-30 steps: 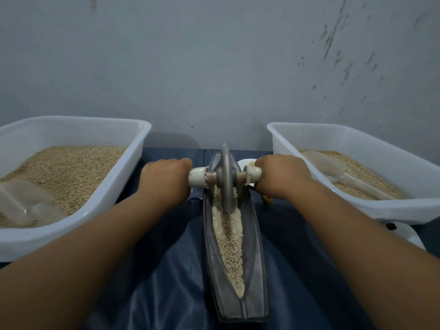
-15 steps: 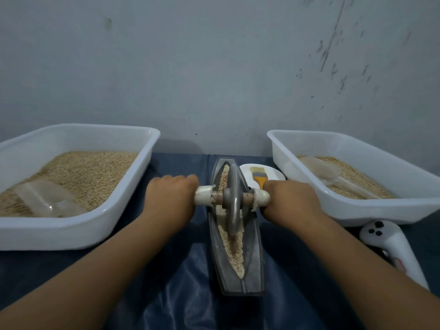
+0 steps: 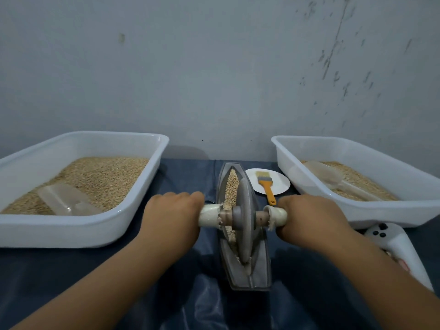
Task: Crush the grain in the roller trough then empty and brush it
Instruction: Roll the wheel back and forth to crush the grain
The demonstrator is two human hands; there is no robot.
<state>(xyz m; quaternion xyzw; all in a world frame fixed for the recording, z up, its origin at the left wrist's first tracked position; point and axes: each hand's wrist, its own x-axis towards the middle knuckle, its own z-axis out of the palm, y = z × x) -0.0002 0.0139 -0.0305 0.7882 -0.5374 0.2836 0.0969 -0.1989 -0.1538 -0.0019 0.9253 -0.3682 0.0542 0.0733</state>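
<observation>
A dark blue sheet covers the desk [image 3: 166,282] against a scuffed grey wall [image 3: 214,67]. The left hand [image 3: 171,217] and right hand [image 3: 309,220] each grip the roller [image 3: 244,222] handles, its disc standing in the grain-filled trough [image 3: 259,270] between 2 white tubs.

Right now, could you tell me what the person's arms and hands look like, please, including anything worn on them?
Both forearms are bare as far as the frame shows: no sleeves, gloves, watch or rings visible on the left hand or the right hand.
</observation>
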